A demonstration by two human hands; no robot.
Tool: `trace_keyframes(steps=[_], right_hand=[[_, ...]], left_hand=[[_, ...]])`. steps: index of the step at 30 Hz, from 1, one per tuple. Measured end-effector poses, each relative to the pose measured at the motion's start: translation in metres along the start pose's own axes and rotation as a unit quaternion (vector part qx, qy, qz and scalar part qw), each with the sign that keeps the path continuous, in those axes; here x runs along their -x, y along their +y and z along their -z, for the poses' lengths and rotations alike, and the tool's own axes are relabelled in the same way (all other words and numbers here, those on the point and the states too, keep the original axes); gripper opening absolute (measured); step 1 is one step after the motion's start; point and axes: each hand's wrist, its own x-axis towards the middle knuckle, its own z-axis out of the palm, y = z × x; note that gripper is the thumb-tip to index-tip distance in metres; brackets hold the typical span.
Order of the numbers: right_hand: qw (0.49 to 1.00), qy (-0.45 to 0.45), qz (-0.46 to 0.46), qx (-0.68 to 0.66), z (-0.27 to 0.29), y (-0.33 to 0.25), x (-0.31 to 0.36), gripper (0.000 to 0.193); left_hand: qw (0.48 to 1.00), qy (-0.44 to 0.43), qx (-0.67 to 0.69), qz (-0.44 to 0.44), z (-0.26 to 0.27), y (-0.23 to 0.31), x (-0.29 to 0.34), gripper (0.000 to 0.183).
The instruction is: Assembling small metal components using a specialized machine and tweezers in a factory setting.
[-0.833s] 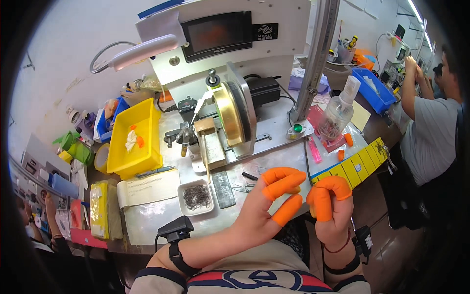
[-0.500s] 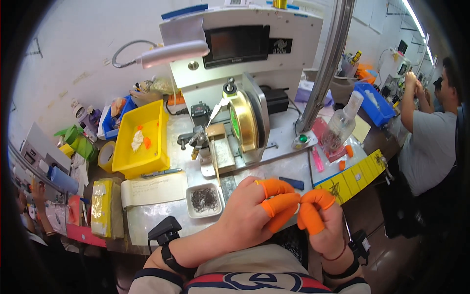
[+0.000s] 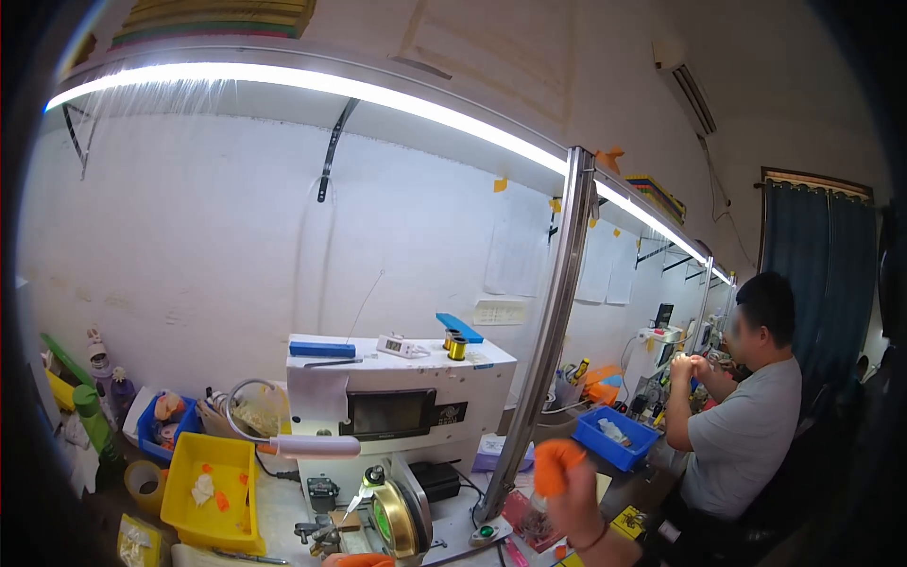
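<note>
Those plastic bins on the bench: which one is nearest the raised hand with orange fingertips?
The blue bin right of the metal post, just beyond the right hand. The yellow bin and the other blue bin sit far left.

An orange finger cot [image 3: 557,465] is being worn over the raised fingers of the right hand [image 3: 578,501], blurred, in front of the bench. Another orange-covered fingertip [image 3: 361,560] is being seen at the lower edge, beside the brass-coloured wheel [image 3: 397,520].

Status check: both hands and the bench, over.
Right hand raised, blurred, orange finger cots, grip unclear. Left hand: only an orange fingertip at bottom edge. Nearest: white winding machine, brass wheel. Nothing between.
</note>
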Motion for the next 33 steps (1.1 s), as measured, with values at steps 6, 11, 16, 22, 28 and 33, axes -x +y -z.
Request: trace_keyframes(steps=[6, 11, 16, 22, 28, 33], right_hand=[[0.969, 0.209, 0.045, -0.125, 0.038, -0.047, -0.211, 0.016], [0.961, 0.249, 0.061, -0.103, 0.046, -0.090, -0.291, 0.016], [0.969, 0.219, 0.068, -0.097, 0.035, -0.095, -0.313, 0.014], [0.978, 0.158, 0.072, -0.115, 0.042, -0.087, -0.281, 0.017], [0.958, 0.155, -0.014, -0.242, 0.006, -0.006, -0.177, 0.016], [0.875, 0.163, -0.203, -0.409, 0.004, 0.099, -0.040, 0.014]], left_hand=[[0.998, 0.040, -0.046, 0.022, 0.027, -0.041, -0.011, 0.021], [0.996, 0.064, -0.050, 0.031, 0.034, -0.065, -0.012, 0.017], [0.996, 0.044, -0.067, 0.039, 0.039, -0.071, -0.015, 0.015], [0.997, 0.016, -0.062, 0.037, 0.039, -0.066, -0.013, 0.015], [0.999, -0.003, -0.041, 0.024, 0.041, -0.068, -0.011, 0.018], [0.996, -0.022, -0.069, 0.043, 0.022, -0.066, -0.012, 0.027]])
